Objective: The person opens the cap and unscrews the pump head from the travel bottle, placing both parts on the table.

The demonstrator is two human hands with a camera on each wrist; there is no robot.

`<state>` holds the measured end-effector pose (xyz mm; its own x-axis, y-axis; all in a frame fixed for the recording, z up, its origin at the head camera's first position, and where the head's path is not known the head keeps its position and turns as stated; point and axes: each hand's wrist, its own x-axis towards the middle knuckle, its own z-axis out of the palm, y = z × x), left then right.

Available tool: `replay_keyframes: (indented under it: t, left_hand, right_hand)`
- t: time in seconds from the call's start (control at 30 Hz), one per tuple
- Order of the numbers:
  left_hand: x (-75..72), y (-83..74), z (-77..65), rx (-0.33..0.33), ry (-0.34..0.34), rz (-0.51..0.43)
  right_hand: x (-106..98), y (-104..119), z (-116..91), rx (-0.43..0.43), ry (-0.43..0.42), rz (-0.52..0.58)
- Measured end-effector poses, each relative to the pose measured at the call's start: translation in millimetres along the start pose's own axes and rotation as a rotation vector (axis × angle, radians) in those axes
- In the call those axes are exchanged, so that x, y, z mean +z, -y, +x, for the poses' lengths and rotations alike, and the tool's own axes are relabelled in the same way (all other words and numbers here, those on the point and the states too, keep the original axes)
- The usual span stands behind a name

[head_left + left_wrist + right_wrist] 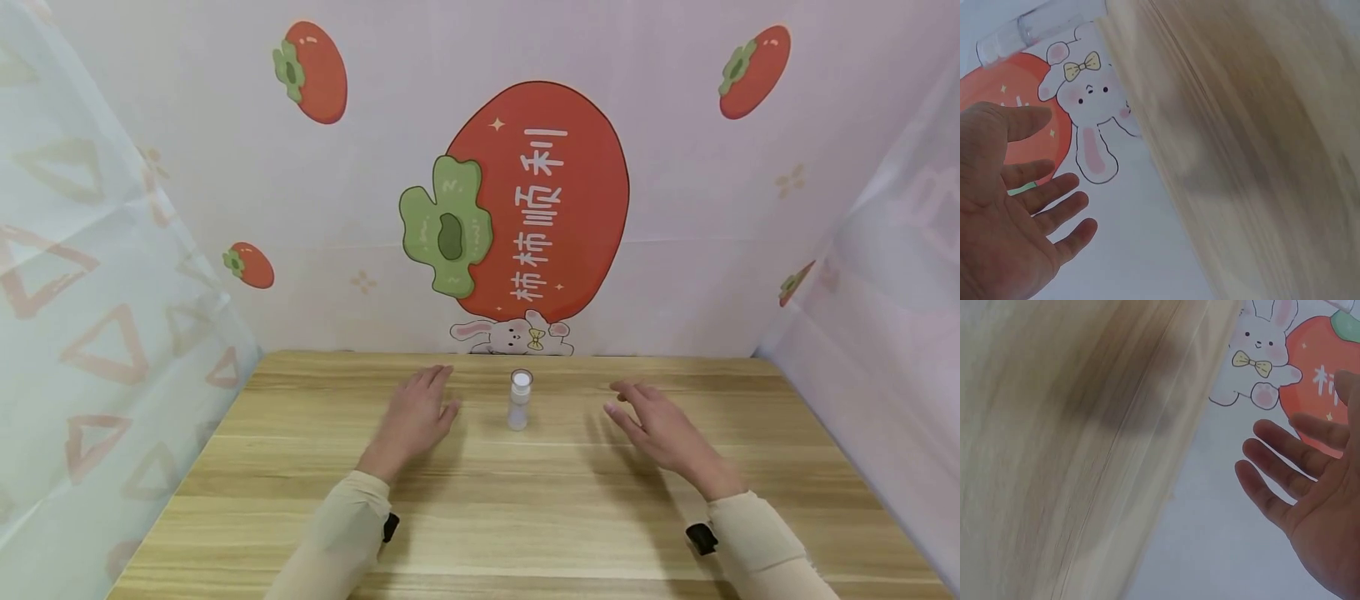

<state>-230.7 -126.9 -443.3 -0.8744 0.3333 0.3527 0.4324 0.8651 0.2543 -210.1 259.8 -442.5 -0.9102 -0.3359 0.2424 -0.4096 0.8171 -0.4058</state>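
While left hand (417, 417) and right hand (663, 429) are apart, one clear bottle (518, 410) stands between them on the wood-grain table (525, 517).
Two hands, fingers loosely extended, gripping nothing. One bottle, white-topped, contents unclear; only head and left wrist views catch it. One printed rabbit (510, 335) in all three views; five printed persimmons (585, 200) fit only in head view.

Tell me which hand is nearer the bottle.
Left. The left hand is left of the bottle; the right hand is farther away, on its right.
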Motion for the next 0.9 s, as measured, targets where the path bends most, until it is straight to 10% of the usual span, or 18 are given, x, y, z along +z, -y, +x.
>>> replay_keyframes:
  t: [0.9]
  left_hand:
    - [25.7, -47.9, 17.3, -0.001, 0.141, -0.181]
  right_hand:
    - [14, 30, 7, -0.004, 0.065, 0.066]
